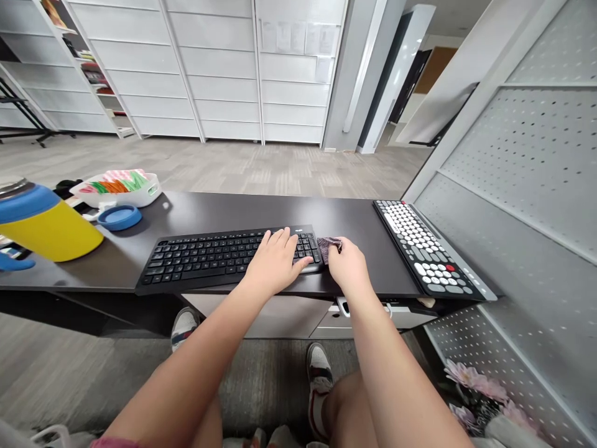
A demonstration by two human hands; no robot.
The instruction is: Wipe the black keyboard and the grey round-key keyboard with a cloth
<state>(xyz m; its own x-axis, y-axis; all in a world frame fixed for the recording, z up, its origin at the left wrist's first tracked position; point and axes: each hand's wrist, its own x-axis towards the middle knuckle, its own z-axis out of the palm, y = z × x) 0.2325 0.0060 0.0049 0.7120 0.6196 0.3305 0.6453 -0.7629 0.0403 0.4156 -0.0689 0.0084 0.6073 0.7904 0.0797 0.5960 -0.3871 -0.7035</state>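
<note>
A black keyboard (205,258) lies near the front edge of the dark desk. My left hand (275,258) rests on its right part, fingers stretched out over the keys and thumb spread toward the right end. Closed around a dark patterned cloth (328,247), my right hand (346,264) is just past the keyboard's right end. The cloth bunches out from the fingers and appears to touch that end. Part of the cloth is hidden inside the hand.
A second keyboard (415,242) with white and grey keys lies at the desk's right, by a perforated panel (550,149). At the left are a yellow and blue container (51,227), a blue lid (120,217) and a white basket (144,194) of colourful items. A drawer unit (265,314) is under the desk.
</note>
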